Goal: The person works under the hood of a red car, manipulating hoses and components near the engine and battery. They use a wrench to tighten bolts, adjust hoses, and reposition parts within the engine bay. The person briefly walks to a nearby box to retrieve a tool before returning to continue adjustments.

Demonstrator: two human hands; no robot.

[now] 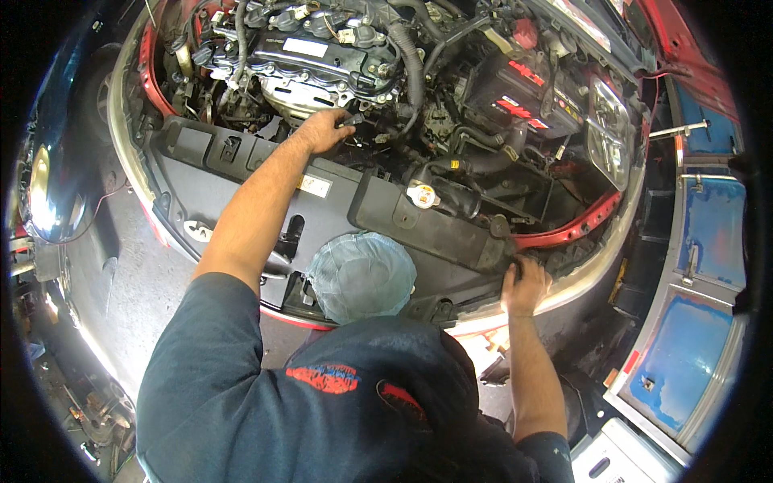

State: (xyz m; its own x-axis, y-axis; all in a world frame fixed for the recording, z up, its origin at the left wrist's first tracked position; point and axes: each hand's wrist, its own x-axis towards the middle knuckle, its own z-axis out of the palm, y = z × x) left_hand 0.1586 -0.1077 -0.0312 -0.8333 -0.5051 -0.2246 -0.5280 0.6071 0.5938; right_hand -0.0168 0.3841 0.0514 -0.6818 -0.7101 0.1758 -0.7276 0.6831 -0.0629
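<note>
Neither of my hands is in view. A co-worker (362,394) in a dark shirt and grey cap (362,278) leans over the front of a red car with its bonnet up. The co-worker's left hand (324,133) reaches into the gap between the engine (314,68) and the black front cover panel (241,173). Its fingers are by a small dark part (353,120) that looks like a connector; whether they grip it is unclear. The co-worker's right hand (527,286) rests at the bumper's right edge, beside the cover's end.
A black battery or box with red labels (523,97) sits right of the engine. A radiator cap (421,194) lies near the panel's middle. Blue cabinet doors (684,354) stand at the right, above a white container (624,459). Another dark vehicle (56,177) is at the left.
</note>
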